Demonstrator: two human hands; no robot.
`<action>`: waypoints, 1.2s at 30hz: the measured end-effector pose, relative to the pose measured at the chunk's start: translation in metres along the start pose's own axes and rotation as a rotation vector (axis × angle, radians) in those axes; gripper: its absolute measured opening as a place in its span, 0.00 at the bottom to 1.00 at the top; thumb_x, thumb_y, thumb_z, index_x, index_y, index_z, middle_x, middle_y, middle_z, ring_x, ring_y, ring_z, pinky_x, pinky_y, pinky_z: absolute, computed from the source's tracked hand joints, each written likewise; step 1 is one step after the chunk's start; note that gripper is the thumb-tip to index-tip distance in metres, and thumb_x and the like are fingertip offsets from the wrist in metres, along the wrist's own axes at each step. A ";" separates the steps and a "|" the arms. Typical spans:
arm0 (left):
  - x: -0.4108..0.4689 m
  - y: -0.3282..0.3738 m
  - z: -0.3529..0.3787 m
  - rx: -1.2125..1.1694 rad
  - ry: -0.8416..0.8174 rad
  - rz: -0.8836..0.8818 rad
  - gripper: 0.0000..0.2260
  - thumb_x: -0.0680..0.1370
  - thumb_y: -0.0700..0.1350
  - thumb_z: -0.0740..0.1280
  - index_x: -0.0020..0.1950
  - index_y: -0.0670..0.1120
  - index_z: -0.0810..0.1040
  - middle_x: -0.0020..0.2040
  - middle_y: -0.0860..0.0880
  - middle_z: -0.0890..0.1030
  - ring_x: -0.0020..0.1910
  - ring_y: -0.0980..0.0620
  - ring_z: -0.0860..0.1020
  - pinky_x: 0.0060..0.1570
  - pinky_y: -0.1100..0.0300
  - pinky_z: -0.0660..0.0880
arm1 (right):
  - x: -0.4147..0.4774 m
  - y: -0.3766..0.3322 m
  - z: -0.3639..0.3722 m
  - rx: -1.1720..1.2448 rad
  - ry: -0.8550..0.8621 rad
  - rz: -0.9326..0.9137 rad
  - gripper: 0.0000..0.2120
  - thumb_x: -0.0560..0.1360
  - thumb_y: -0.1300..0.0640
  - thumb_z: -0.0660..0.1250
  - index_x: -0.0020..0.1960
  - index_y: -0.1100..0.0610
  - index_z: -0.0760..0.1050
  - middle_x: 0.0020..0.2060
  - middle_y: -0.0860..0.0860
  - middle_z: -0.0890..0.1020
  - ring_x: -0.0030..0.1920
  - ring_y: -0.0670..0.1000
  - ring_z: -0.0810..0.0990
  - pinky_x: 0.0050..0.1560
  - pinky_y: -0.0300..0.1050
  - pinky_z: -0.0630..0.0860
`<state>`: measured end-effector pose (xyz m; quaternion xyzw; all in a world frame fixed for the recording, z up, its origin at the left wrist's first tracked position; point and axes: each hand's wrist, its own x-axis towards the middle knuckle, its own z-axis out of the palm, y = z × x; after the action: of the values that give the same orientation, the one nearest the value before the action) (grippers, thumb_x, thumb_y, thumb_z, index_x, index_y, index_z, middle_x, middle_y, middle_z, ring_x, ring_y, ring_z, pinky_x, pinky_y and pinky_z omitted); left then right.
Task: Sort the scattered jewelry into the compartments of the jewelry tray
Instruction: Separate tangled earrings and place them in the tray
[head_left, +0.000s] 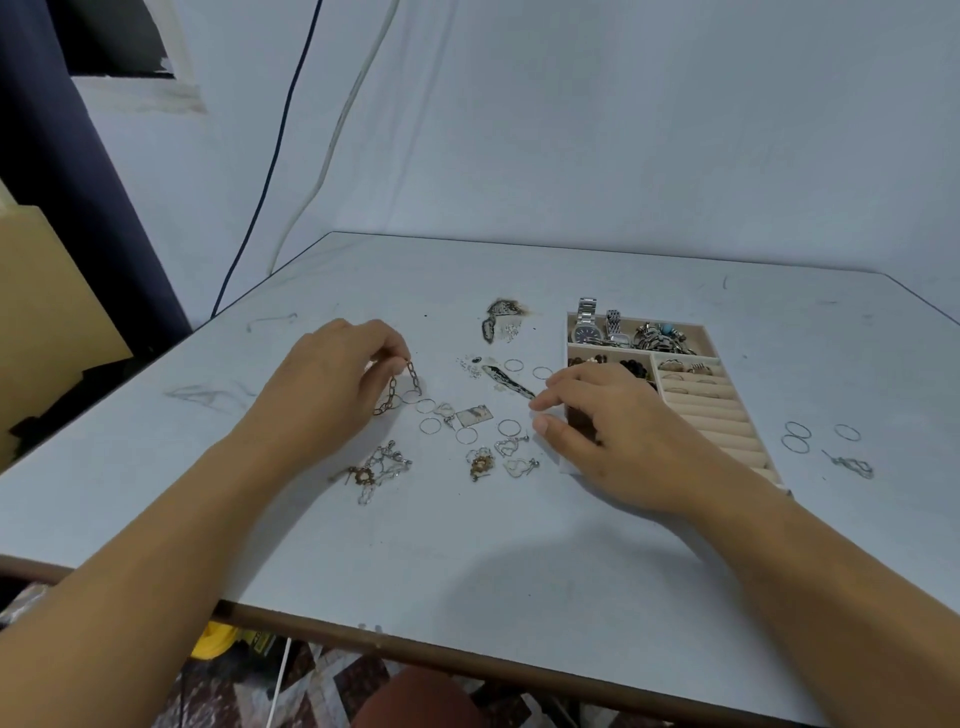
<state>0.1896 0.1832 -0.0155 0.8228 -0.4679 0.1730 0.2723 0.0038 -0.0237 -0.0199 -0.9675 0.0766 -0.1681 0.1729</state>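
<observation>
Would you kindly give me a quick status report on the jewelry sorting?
Left hand pinches chain, one end raised. Right hand open over jewelry tray, near-left corner. Rings, earrings loose on table.

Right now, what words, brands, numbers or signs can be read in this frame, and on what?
None can be read.
Watch dial in the jewelry tray: too small to read.
Yellow and black item under the table: blurred, unreadable.

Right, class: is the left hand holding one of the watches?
No, the left hand pinches a brown chain above the table, while both watches lie in the tray's far compartment.
</observation>
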 end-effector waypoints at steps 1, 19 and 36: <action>-0.001 0.000 0.000 -0.025 0.031 -0.020 0.03 0.78 0.46 0.64 0.48 0.53 0.76 0.40 0.56 0.79 0.44 0.58 0.72 0.44 0.68 0.66 | 0.000 0.000 0.000 -0.001 -0.001 0.000 0.15 0.77 0.43 0.59 0.57 0.47 0.77 0.56 0.43 0.77 0.59 0.47 0.70 0.62 0.52 0.69; -0.048 -0.029 -0.026 -0.381 0.210 -0.353 0.08 0.79 0.43 0.64 0.47 0.58 0.76 0.35 0.53 0.81 0.36 0.64 0.77 0.35 0.75 0.68 | 0.030 -0.064 0.015 -0.095 -0.220 -0.241 0.16 0.76 0.42 0.60 0.60 0.45 0.75 0.58 0.44 0.76 0.61 0.48 0.71 0.63 0.51 0.67; -0.055 -0.026 -0.018 -0.261 0.098 -0.179 0.09 0.76 0.39 0.67 0.49 0.53 0.79 0.43 0.54 0.81 0.42 0.57 0.79 0.43 0.72 0.72 | 0.054 -0.086 0.042 -0.058 -0.308 -0.221 0.09 0.77 0.47 0.63 0.53 0.50 0.77 0.48 0.45 0.74 0.53 0.47 0.66 0.59 0.47 0.66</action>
<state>0.1841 0.2423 -0.0387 0.8093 -0.3975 0.1260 0.4137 0.0771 0.0582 -0.0098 -0.9889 -0.0525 -0.0336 0.1350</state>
